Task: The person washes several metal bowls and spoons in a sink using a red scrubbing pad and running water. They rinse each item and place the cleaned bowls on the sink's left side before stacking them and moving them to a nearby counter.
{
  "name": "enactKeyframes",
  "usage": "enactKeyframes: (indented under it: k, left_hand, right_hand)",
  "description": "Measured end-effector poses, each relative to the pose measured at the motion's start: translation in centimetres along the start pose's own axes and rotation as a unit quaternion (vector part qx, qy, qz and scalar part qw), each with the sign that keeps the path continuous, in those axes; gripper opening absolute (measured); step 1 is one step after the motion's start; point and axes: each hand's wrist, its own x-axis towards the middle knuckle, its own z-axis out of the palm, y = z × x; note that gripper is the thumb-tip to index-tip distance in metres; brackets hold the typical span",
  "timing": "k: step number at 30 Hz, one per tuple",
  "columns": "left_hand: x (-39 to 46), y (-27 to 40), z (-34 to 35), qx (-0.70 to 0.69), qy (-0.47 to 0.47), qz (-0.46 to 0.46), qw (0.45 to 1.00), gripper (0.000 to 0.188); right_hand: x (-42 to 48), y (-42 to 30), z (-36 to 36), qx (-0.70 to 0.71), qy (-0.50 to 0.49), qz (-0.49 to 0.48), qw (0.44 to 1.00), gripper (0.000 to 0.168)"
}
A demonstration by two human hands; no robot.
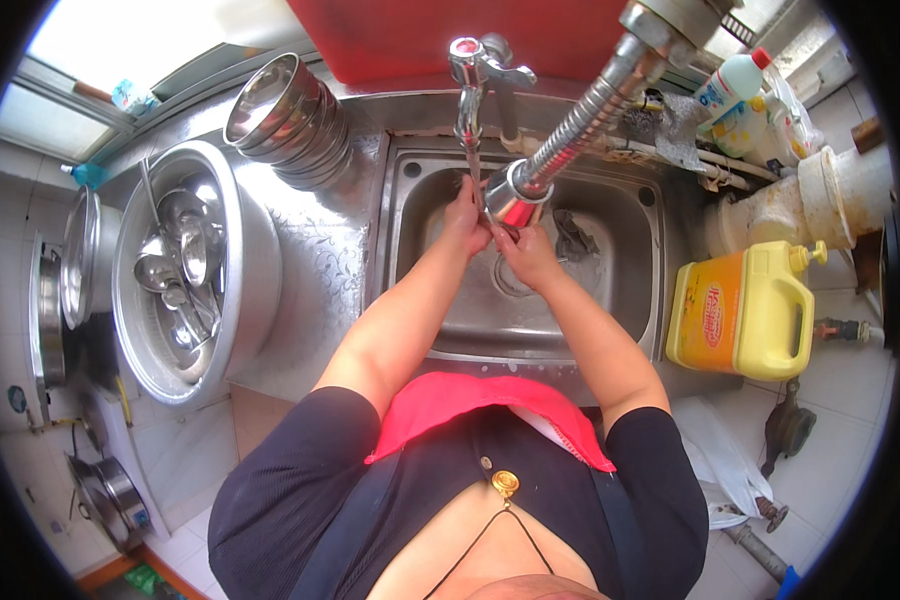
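Both of my hands are over the steel sink (487, 334), close together under the chrome tap (469, 105), from which a thin stream of water runs. My left hand (466, 223) is beside the stream, its fingers pointing up toward the back of the basin. Touching or nearly touching it is my right hand (529, 253). The metal nozzle (517, 196) of a flexible steel hose (577, 124) hides part of the fingers, so I cannot see whether anything is held. A dark grey cloth (572, 236) lies in the basin near the drain (514, 276).
On the left counter stand a stack of steel bowls (292, 124) and a large aluminium pot (262, 270) with several ladles (195, 251). A yellow detergent jug (742, 311) is right of the sink, with bottles (731, 90) behind. A red panel (405, 37) rises at the back.
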Motion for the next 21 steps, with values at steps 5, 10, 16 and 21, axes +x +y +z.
enactKeyframes:
  k: [5,10,16,21]
  left_hand:
    - [-0.8,0.7,0.8,0.259,0.019,-0.057,0.964,0.026]
    - [-0.1,1.1,-1.8,0.219,-0.072,-0.042,0.972,0.041]
    - [1.3,1.0,-4.0,0.147,-0.103,-0.032,0.983,0.038]
    - [0.4,0.2,-4.5,0.236,-0.073,-0.017,0.969,0.039]
  right_hand:
    - [-0.7,-0.7,0.1,-0.223,0.022,-0.1,0.969,0.019]
    - [-0.7,-0.6,-0.7,-0.205,-0.022,-0.065,0.976,0.028]
    - [0.6,-0.7,-0.9,-0.281,-0.04,0.028,0.958,0.028]
    - [1.2,0.1,0.4,-0.308,-0.064,0.026,0.949,0.037]
